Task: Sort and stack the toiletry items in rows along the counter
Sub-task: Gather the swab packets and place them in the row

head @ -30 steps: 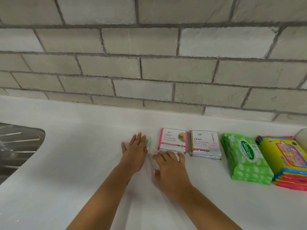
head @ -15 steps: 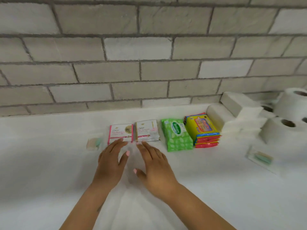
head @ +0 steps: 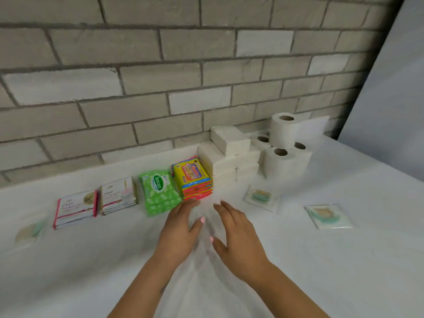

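A row runs along the wall: a pink-edged Dove sachet stack (head: 75, 210), a second Dove sachet stack (head: 119, 195), green Sanicare wipes packs (head: 159, 191), a yellow and red packet stack (head: 192, 177), white tissue blocks (head: 226, 154) and toilet rolls (head: 283, 145). Clear packets holding green items lie loose: one at far left (head: 31, 230), one near the tissue blocks (head: 260, 196), one further right (head: 328, 215). My left hand (head: 180, 228) and my right hand (head: 236, 232) hover side by side over the counter, fingers spread, holding nothing, just in front of the yellow stack.
The white counter (head: 321, 271) extends toward me and to the right. A grey brick wall (head: 160, 88) backs the row. A pale panel (head: 394, 76) rises at the far right corner.
The view has swung right, bringing the toilet rolls and two loose clear packets into sight. Both hands have moved rightward along the row, from the Dove sachets to the yellow stack.
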Demonstrator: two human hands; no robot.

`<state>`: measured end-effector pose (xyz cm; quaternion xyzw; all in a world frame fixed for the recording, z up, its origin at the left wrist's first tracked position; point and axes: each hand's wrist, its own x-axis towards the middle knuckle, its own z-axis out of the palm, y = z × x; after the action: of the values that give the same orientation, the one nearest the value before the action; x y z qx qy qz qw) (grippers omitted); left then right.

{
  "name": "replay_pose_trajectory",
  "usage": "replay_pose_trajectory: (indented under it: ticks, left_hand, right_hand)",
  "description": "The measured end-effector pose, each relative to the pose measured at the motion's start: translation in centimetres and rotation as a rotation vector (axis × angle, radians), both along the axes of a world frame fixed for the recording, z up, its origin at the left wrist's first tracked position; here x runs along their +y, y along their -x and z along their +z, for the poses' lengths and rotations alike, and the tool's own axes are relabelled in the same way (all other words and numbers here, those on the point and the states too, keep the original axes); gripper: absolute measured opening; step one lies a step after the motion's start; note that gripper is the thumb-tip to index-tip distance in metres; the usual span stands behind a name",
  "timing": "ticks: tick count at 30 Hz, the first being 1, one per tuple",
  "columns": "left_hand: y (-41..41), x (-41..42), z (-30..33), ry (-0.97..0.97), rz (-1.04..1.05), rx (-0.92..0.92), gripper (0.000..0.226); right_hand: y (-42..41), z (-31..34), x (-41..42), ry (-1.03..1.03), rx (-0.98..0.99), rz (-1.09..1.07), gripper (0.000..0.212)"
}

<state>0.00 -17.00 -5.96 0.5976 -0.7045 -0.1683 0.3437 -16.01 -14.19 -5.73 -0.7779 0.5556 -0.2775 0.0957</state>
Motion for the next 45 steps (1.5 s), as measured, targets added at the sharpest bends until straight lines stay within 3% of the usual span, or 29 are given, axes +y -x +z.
replay_pose_trajectory:
  ticks: [9, 22, 31, 38, 45]
  left_hand:
    - [12.7, -7.1, 0.4, -0.075, -0.185, -0.148, 0.042]
    - [18.6, -13.8, -2.6, -0.296, -0.322, -0.733, 0.051]
    - [18.4, -13.3, -2.1, -0.160, -0.220, -0.759, 0.058]
    - [17.4, -12.0, -0.3, -0.106, -0.192, -0.598, 0.039]
    - [16.1, -10.5, 0.9, -0.170, -0.218, -0.434, 0.030]
  right_hand:
    - [9.6, 0.1, 0.0, -0.048, 0.021, -0.093, 0.069]
    - [15.9, -1.1, -0.1, -0.116, 0.043, -0.213, 0.064]
    - [18.2, -1.4, -2.1, -0.194, 0.044, -0.319, 0.063]
    - [20.1, -1.5, -5.2, -0.385, 0.256, -0.594, 0.057]
    - [20.2, -2.7, -6.4, -0.412, 0.314, -0.627, 0.045]
